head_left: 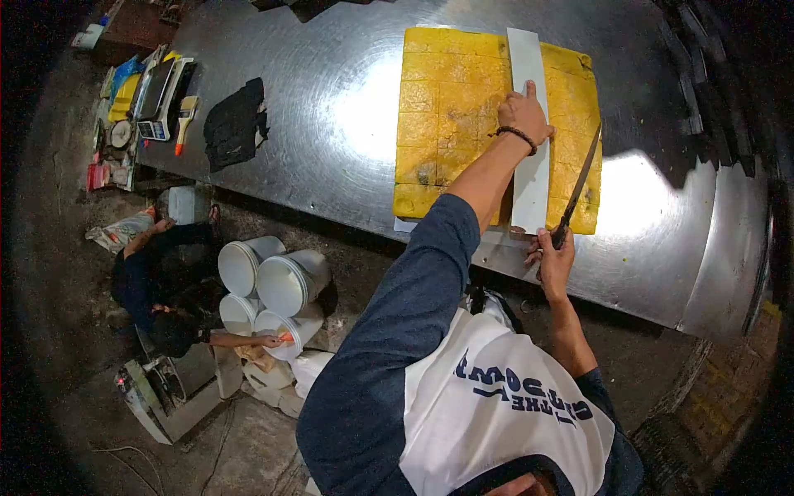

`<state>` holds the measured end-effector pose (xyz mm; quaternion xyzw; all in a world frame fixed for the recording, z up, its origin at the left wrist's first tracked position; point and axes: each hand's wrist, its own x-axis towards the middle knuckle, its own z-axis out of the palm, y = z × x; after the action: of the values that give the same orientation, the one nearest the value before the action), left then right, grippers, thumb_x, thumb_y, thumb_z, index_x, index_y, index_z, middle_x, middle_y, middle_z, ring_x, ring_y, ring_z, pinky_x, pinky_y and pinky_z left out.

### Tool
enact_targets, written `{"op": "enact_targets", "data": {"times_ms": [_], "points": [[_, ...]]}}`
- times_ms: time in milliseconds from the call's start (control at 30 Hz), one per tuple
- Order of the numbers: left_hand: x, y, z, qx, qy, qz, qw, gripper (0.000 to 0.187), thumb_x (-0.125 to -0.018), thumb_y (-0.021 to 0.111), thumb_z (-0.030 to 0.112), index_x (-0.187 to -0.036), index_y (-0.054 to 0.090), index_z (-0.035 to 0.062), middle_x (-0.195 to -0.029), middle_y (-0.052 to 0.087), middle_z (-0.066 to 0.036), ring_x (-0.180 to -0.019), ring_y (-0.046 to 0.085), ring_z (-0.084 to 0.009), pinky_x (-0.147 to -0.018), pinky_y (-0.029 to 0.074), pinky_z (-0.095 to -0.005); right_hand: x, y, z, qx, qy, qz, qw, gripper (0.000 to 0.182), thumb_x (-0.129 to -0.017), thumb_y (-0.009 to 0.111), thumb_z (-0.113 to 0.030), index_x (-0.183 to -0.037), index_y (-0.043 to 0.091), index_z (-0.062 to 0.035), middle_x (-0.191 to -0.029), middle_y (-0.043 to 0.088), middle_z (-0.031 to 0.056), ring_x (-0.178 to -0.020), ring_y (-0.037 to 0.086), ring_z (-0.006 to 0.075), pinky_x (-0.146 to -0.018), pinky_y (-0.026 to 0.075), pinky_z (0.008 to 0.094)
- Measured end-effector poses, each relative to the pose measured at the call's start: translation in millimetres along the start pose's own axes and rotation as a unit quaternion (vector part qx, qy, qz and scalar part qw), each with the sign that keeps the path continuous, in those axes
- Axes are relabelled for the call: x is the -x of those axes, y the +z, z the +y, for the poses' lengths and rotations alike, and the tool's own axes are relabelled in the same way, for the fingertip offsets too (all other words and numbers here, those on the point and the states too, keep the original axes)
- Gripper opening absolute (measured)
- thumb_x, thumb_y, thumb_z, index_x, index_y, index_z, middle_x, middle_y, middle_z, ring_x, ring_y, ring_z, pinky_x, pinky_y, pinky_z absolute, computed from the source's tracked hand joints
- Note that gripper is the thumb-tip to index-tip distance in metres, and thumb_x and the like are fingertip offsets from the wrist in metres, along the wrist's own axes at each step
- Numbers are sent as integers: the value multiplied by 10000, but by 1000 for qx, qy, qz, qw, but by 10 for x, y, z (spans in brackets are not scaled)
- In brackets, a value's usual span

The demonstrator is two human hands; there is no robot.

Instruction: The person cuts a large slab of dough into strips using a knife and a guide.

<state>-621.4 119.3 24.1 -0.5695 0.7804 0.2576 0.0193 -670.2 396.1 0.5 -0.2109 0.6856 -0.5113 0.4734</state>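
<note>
A large yellow slab [459,107], marked with a grid of scored lines, lies on the metal table [306,132]. Across its right part runs a long white flat strip [529,186]. My left hand [525,116], with a dark bead bracelet at the wrist, presses on the strip, its fingers spread and one pointing along it. Beside the slab's near right edge, my right hand [554,256] is closed round the dark handle of a long knife [583,178]. The blade points away from me over the slab's right side, apart from the strip.
A dark cloth [234,124], a brush [186,124] and a scale [161,99] are on the table's left. Several white buckets [285,281] stand on the floor below, near a crouching co-worker [157,277]. Dark metal bars [715,91] line the right.
</note>
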Motion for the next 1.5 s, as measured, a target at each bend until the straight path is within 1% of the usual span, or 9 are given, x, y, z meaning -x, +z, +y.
{"op": "enact_targets", "data": {"times_ms": [133, 233, 333, 500, 1033, 1233, 1400, 1467, 1500], "points": [[-23, -30, -14, 30, 12, -21, 999, 1181, -726, 798, 628, -1577, 202, 65, -1328, 542, -294, -1195, 582, -403, -948, 520, -515, -9, -1, -44, 24, 5, 12, 1000, 256, -966, 674, -208, -1007, 478, -49, -804, 613, 82, -632, 616, 163, -473, 514, 298], [-59, 21, -89, -7, 62, 14, 998, 1194, -721, 803, 630, -1572, 203, 46, -1260, 606, -275, -1143, 620, -392, -922, 548, -505, -19, -24, -41, 59, 5, 15, 998, 261, -967, 674, -212, -997, 476, -46, -803, 614, 88, -622, 619, 165, -465, 506, 300], [-239, 28, -122, -30, 47, -85, 995, 1230, -705, 830, 603, -1590, 168, 62, -1394, 554, -201, -1237, 570, -347, -967, 531, -470, -5, -29, -87, 34, 8, 3, 999, 303, -949, 705, -224, -1021, 465, -53, -785, 600, 78, -620, 627, 167, -470, 518, 306], [-185, 38, -228, -39, 105, 13, 994, 1219, -641, 893, 558, -1550, 264, 44, -1192, 664, -265, -1084, 663, -421, -901, 575, -526, -52, -56, -30, 11, 12, 7, 1000, 273, -941, 709, -181, -998, 467, -66, -799, 599, 69, -634, 630, 167, -476, 537, 307], [-197, 37, -305, 14, 123, 43, 991, 1047, -614, 910, 538, -1405, 440, 40, -1182, 668, -259, -1123, 647, -435, -935, 553, -543, -58, -91, -10, -8, -3, 0, 1000, 242, -941, 708, -147, -983, 479, -82, -770, 601, 53, -614, 603, 141, -490, 539, 288], [-174, 37, -228, -24, 102, 19, 994, 1134, -679, 887, 509, -1539, 291, 70, -1222, 651, -265, -1125, 648, -418, -892, 566, -549, -94, -103, 34, 18, -9, -8, 1000, 261, -941, 711, -161, -985, 465, -86, -743, 577, 34, -578, 582, 131, -475, 535, 290], [-87, -154, -155, -18, 60, -138, 988, 1185, -757, 870, 296, -1603, 67, 86, -1288, 616, -281, -1134, 652, -363, -932, 550, -483, -27, -80, -107, 25, -18, 0, 1000, 254, -941, 703, -201, -965, 506, -42, -751, 582, 48, -588, 583, 124, -459, 509, 300], [39, -341, -113, 4, 51, -177, 983, 1226, -729, 889, 293, -1601, 54, 78, -1248, 638, -277, -1103, 663, -371, -911, 555, -469, 2, -105, -244, 220, 7, 22, 975, 300, -925, 718, -239, -930, 514, -19, -762, 602, 88, -650, 621, 159, -539, 521, 352], [60, -435, -79, 35, 29, -219, 975, 1268, -701, 908, 290, -1599, 41, 70, -1208, 661, -272, -1073, 673, -380, -891, 560, -455, -99, -187, -35, 323, -96, 63, 940, 343, -921, 708, -270, -1023, 561, 22, -838, 645, 168, -750, 660, 261, -686, 530, 408]]}}
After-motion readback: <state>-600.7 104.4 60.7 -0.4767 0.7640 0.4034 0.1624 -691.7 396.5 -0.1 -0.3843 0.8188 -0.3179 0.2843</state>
